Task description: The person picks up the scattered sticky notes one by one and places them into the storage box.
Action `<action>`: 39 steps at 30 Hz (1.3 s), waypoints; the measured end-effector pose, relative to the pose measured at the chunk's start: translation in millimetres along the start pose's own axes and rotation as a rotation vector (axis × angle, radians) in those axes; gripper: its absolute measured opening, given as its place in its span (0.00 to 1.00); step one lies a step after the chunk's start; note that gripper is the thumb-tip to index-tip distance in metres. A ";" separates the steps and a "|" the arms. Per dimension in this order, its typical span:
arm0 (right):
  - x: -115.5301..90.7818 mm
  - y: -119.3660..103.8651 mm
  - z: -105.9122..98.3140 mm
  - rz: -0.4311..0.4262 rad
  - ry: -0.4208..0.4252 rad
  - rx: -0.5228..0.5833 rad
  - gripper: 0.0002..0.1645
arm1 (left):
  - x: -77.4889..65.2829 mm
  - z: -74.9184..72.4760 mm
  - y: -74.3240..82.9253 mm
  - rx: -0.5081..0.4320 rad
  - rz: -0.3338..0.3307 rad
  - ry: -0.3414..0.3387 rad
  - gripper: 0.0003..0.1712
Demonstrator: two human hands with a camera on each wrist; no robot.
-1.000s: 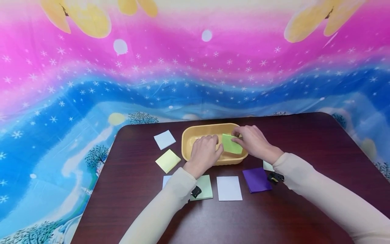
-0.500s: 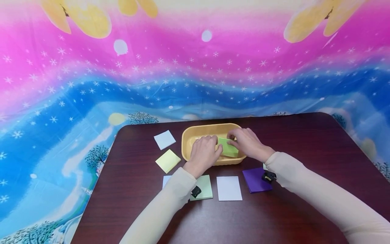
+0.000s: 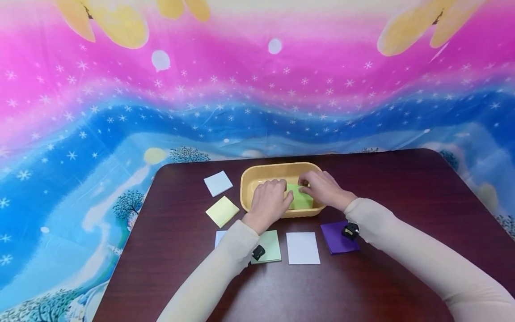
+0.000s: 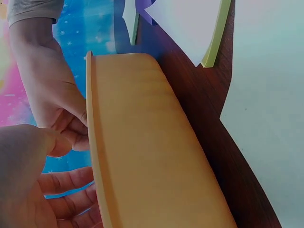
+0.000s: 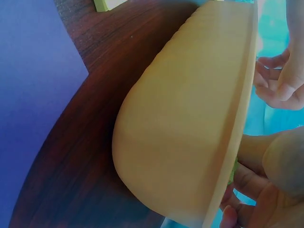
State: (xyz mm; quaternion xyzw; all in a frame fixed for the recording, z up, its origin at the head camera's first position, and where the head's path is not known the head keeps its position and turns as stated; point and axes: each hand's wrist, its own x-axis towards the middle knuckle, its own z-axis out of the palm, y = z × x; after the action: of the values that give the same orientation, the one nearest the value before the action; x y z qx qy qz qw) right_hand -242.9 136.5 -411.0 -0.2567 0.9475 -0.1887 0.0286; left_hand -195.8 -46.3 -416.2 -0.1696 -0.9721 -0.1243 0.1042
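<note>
A bright green sticky note pad [image 3: 301,198] stands tilted inside the yellow plastic basket [image 3: 277,166]. My right hand [image 3: 325,188] pinches its upper right edge between thumb and fingers. At the pad's left side, my left hand [image 3: 268,202] reaches over the basket's front rim with its fingers loosely bent. The left wrist view shows that thumb [image 4: 59,144] apart from the fingers, nothing seen between them. Seen from the right wrist, the basket wall [image 5: 185,109] hides most of the pad; only a green sliver [image 5: 232,172] shows beside the right fingers.
Sticky note pads lie around the basket on the dark wooden table [image 3: 402,188]: white [image 3: 218,183], pale yellow [image 3: 222,211], pale green [image 3: 272,246], another white [image 3: 303,248] and purple [image 3: 338,238]. A pale blue one [image 3: 219,236] is mostly under the left sleeve. A patterned cloth hangs behind.
My right hand has moved left and slightly down, lowering the green sticky note pad deeper into the basket toward my left hand. The left hand has stayed in place.
</note>
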 end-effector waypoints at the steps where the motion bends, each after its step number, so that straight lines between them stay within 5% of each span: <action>1: 0.9 0.2 0.3 0.000 -0.001 -0.004 0.03 | 0.3 0.2 0.1 -0.001 0.001 0.000 0.14; 39: 20.5 5.8 16.9 0.018 -0.113 -0.086 0.05 | 5.0 4.7 -5.9 0.008 -0.016 -0.045 0.16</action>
State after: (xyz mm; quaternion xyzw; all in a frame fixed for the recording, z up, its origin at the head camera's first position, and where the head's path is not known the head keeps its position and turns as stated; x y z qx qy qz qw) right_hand -260.8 125.2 -428.0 -0.2592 0.9539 -0.1326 0.0724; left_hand -203.3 -48.9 -420.6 -0.1642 -0.9760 -0.1176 0.0818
